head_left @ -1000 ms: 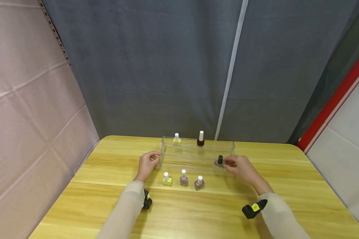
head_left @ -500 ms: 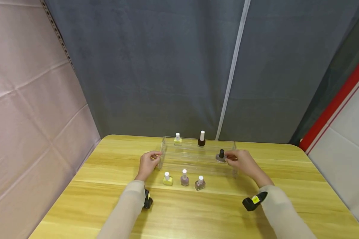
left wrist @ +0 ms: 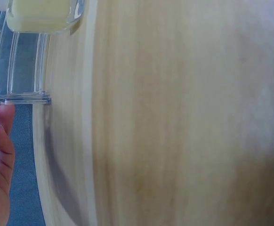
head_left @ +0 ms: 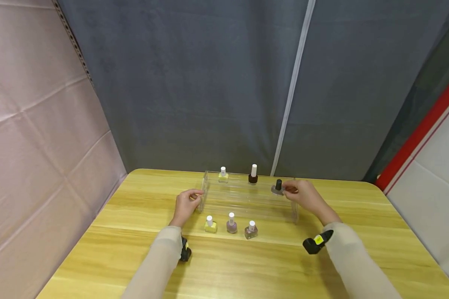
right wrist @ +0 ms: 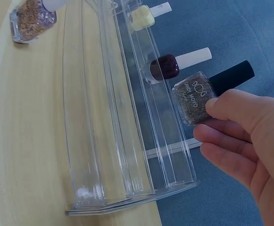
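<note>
My right hand (head_left: pixel 307 197) pinches a nail polish bottle (right wrist: pixel 196 96) of grey glitter with a black cap between thumb and fingers. The bottle is at the right part of the top tier of a clear tiered rack (right wrist: pixel 137 205); whether it touches the shelf I cannot tell. On that tier stand a dark nail polish (right wrist: pixel 165 67) and a pale yellow nail polish (head_left: pixel 223 177), both white-capped. At the rack's left end, my left hand (head_left: pixel 184 205) holds the side panel with its fingertips (left wrist: pixel 5 110); part of this grip is out of frame.
In front of the rack, a yellow nail polish (head_left: pixel 210 227), a lilac one (head_left: pixel 231 226) and a mauve glitter one (head_left: pixel 251 232) stand in a row on the wooden table (head_left: pixel 224 270). A grey curtain (head_left: pixel 194 104) hangs behind the table.
My right hand has carried the grey glitter bottle up and back, from the lower tiers to the top tier. The left hand keeps its place on the rack's side.
</note>
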`<state>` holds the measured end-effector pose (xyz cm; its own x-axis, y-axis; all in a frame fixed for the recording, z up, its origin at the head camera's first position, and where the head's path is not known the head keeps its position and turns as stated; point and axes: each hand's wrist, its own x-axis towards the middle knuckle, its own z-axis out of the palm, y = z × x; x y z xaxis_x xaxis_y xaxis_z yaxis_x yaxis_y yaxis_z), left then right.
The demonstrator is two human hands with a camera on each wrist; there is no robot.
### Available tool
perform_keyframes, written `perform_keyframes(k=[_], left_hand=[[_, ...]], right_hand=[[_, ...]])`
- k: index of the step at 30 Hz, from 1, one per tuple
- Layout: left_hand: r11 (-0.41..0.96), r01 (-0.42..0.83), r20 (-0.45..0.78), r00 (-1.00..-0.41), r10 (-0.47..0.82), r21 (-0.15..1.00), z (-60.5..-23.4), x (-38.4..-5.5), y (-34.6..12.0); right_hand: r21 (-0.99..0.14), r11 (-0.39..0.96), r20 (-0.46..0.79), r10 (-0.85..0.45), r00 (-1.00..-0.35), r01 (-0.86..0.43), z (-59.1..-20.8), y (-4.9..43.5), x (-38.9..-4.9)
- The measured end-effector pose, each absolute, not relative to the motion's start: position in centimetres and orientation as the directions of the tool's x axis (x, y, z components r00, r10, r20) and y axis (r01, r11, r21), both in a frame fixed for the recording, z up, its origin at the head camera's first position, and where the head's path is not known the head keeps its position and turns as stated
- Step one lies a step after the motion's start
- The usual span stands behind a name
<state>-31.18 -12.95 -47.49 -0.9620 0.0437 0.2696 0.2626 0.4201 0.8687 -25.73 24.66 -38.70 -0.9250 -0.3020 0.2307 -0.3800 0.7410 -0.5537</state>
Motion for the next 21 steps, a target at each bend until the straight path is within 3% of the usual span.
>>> perform_keyframes(k=[21], left_hand=[[0.408, 0.285, 0.284, -0.957, 0.063, 0.867, -47.4, -31.1, -13.0]], right_hand=[[-0.570, 0.737, 0.239, -0.276, -0.931, -0.364, -37.8, 25.2, -27.6]])
